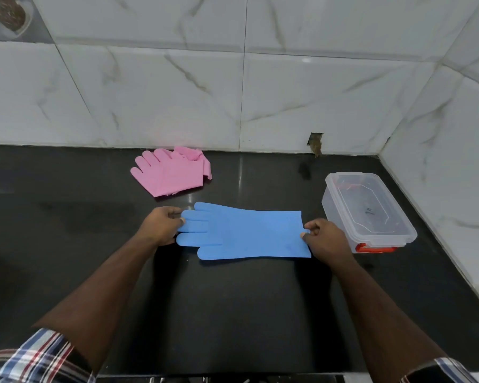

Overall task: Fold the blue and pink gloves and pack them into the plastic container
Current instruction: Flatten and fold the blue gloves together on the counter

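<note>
1. Head view: the blue gloves (244, 233) lie flat and stretched out at the middle of the dark counter (67, 217), fingers pointing left, cuff to the right.
2. The left hand (161, 225) pinches the glove fingertips; the right hand (325, 239) pinches the cuff edge.
3. The pink gloves (170, 171) lie in a loose heap near the counter's back edge, against the tiled wall (177, 92).
4. The clear plastic container (368, 211), lidless with an orange latch, stands near the right edge, just beside the right hand.
</note>
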A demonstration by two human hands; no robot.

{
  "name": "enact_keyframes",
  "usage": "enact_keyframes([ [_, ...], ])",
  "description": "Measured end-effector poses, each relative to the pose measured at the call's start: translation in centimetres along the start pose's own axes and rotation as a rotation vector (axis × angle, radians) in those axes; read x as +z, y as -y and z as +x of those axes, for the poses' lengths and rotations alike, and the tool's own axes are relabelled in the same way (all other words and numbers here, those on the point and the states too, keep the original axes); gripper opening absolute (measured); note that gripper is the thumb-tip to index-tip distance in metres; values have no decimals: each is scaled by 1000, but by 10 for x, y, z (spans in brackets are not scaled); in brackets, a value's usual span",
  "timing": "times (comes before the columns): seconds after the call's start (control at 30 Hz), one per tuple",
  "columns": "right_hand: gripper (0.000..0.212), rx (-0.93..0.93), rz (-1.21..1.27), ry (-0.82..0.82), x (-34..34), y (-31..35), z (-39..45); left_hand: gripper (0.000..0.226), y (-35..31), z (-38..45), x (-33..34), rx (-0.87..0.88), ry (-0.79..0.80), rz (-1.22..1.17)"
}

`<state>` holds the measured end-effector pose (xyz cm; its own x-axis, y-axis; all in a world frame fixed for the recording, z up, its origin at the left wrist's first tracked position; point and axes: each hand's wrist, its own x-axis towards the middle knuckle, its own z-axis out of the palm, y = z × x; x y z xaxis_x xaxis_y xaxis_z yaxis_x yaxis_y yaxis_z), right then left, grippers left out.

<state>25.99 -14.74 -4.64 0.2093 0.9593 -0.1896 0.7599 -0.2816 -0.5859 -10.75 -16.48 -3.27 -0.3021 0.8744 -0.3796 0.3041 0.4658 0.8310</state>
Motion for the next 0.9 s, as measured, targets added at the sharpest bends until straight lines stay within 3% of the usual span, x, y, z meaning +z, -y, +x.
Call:
enact_keyframes([
  [0.2, 29, 10, -41, 6, 2, -1, 3, 22, 6, 0, -1, -2, -71, -122],
  [0.37, 23, -16, -37, -83, 6, 0, 3, 11, 7, -2, -3, 1, -83, -188],
  [0.53, 29, -70, -68, -50, 3, 17, 12, 5, 1, 1, 0, -27, -58, -338],
  [0.7, 46, -102, -99, 20, 5, 28, 34, 9, 2, 0, 3, -65, -44, -344],
  [0.9, 16, -105, -122, -42, 5, 32, 43, 22, 5, 0, 0, -76, -16, -322],
])
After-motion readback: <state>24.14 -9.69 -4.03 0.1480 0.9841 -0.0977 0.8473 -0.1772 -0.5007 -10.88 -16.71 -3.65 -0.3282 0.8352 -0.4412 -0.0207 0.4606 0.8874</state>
